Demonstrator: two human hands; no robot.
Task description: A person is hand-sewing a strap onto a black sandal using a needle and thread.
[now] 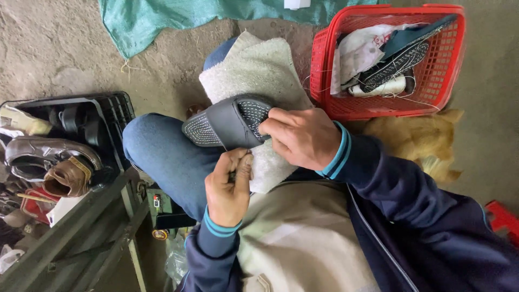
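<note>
Right hand [303,138] clamps the edge of the sole [227,123], fingers curled over its stitched rim and pressing it down on the towel [259,70] spread across the knee. Left hand [230,186] is pinched closed just below the sole, thumb against forefinger; it appears to grasp a thread or needle, but the item is too small to confirm. A thin dark line runs from that pinch up to the sole's edge.

Location of work piece: the sole lies on the towel on the person's raised knee, tilted, grey face up, between both hands.

Condition of work: white stitching shows along the left end of the sole and again in the patch beside the right fingers. The middle stretch of the visible rim shows no stitches. Judged from this, the sewing is part done, with the section between the two stitched runs outstanding; the far side under the right hand is hidden.

Surroundings: a red basket [324,59] stands well apart at upper right, holding cloth and another stitched sole. A black crate [116,108] at left holds brown shoes [51,162]. A green sheet [140,19] lies on the ground beyond.
</note>
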